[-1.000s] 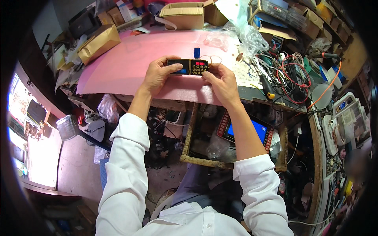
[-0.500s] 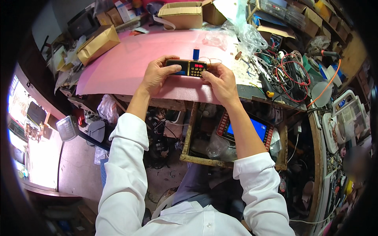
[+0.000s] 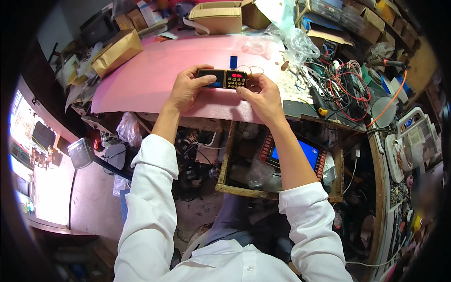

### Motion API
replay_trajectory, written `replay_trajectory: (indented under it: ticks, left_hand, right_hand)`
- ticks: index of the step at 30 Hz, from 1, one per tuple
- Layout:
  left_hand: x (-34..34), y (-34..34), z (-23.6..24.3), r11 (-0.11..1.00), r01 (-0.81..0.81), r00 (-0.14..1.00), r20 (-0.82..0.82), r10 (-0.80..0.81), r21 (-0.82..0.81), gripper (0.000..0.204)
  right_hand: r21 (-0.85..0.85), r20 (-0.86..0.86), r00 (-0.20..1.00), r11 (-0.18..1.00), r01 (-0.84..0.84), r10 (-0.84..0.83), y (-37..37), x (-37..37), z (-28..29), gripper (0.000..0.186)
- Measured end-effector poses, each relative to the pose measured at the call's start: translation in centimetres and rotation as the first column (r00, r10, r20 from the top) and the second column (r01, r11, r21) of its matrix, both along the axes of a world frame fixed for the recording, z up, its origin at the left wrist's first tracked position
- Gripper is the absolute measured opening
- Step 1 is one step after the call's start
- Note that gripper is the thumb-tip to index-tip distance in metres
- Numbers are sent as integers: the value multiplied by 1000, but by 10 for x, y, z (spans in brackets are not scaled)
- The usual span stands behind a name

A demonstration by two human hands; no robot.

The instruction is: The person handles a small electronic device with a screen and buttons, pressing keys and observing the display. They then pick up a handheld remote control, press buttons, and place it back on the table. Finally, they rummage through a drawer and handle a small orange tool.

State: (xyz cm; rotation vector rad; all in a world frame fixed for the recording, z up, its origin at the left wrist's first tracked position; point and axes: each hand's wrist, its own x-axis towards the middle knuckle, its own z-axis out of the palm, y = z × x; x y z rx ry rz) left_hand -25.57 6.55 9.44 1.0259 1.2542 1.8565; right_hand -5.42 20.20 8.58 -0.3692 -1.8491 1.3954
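Note:
A small black portable radio with gold buttons and a lit red display is held above the pink bench mat. My left hand grips its left end, the thumb across the dark front and the fingers behind. At the other end, my right hand steadies the radio, its thumb on the lower row of buttons and its fingers partly hidden behind. From the radio's top edge sticks up a blue USB stick. Thin pale wires loop out beside my right fingers.
Right of the pink mat lie tangled red and black cables and a black-and-yellow screwdriver. Below the bench edge, an open wooden drawer holds a tablet-like device with a blue screen. Cardboard boxes line the back.
My right thumb has shifted left and slightly down to the lower buttons. The radio has tilted a little, and its red display reads more clearly. My left hand keeps its hold.

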Motion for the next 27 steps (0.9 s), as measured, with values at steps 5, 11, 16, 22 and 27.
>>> replay_trajectory:
  ticks: [5,11,16,22,27]
  left_hand:
    - [0,1,-1,999,-14,1000,1,14,31,39]
    - [0,3,-2,999,-21,1000,-3,21,30,38]
    - [1,4,-3,998,-19,1000,6,19,51,36]
    - [2,4,-1,998,-24,999,31,22,61,34]
    - [5,4,2,1000,3,1000,7,-3,14,34]
  right_hand:
    - [13,-6,1000,1000,-15,15,0,1,0,39]
    - [-29,-7,999,999,-40,40,-1,3,0,39]
    - [-49,-25,998,997,-51,50,-1,3,-1,38]
    - [-55,-13,999,997,-50,49,-2,3,1,37]
    - [-93,-84,994,993,-74,66,0,3,0,36]
